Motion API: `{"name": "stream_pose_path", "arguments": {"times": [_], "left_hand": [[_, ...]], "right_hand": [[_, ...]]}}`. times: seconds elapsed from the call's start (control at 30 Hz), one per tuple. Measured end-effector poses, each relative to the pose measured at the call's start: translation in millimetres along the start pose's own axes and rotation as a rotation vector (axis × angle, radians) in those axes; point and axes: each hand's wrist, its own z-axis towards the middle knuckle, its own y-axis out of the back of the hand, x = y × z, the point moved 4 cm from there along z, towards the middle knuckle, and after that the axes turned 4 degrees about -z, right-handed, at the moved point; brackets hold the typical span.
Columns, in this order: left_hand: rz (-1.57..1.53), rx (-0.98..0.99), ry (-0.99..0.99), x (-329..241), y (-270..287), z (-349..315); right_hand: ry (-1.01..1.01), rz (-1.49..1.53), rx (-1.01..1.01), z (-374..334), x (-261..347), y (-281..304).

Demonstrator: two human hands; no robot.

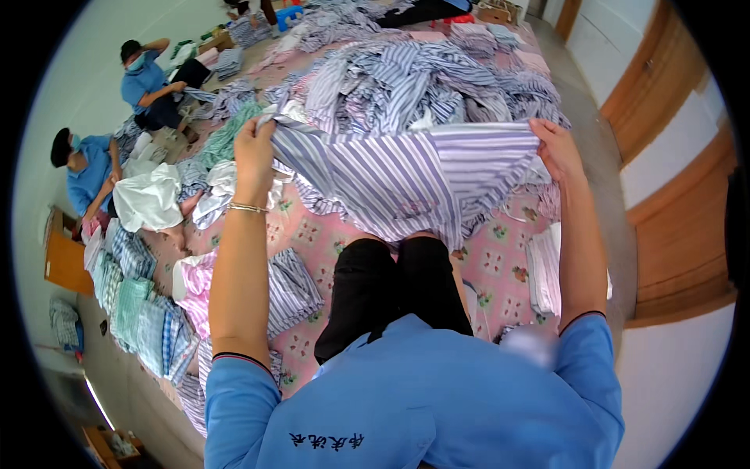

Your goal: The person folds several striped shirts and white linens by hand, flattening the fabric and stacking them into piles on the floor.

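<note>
Stretched out before me is a blue-and-white striped garment point(398, 176), its upper edge pulled nearly straight between my hands. My left hand point(255, 152) is closed on one corner, with a thin bracelet on that wrist. The opposite corner is pinched in my right hand point(555, 147). The cloth sags in the middle and hangs down to just above my knees. I cannot tell which kind of garment it is. Right behind it rises a large heap of striped clothes point(414, 78), partly hidden by the cloth.
A pink flowered floor sheet point(308, 234) lies under everything. Folded stacks point(148, 313) line the left, with a folded striped bundle point(291, 293) beside my leg and white folded cloth point(544, 270) at right. Two seated people point(152, 82) handle cloth at left. Wooden doors point(683, 227) stand along the right wall.
</note>
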Motion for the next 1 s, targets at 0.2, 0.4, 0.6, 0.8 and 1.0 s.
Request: {"name": "stream_pose_path", "arguments": {"times": [0.2, 0.4, 0.6, 0.8, 1.0], "left_hand": [[-0.192, -0.074, -0.114, -35, 21, -59], [-0.270, -0.384, 0.254, 56, 146, -233], [0.695, -0.155, 0.393, 128, 154, -337], [0.488, 1.006, -0.180, 27, -62, -281], [0.414, 1.057, -0.105, 13, -106, -276]], "right_hand": [[0.126, 0.119, -0.144, -83, 11, -3], [-0.270, 0.099, 0.086, -248, -107, -26], [-0.535, 0.244, 0.351, -286, -156, -76], [-0.285, 0.225, 0.443, -246, -104, -90], [-0.110, 0.063, 0.536, -233, -69, -127]]}}
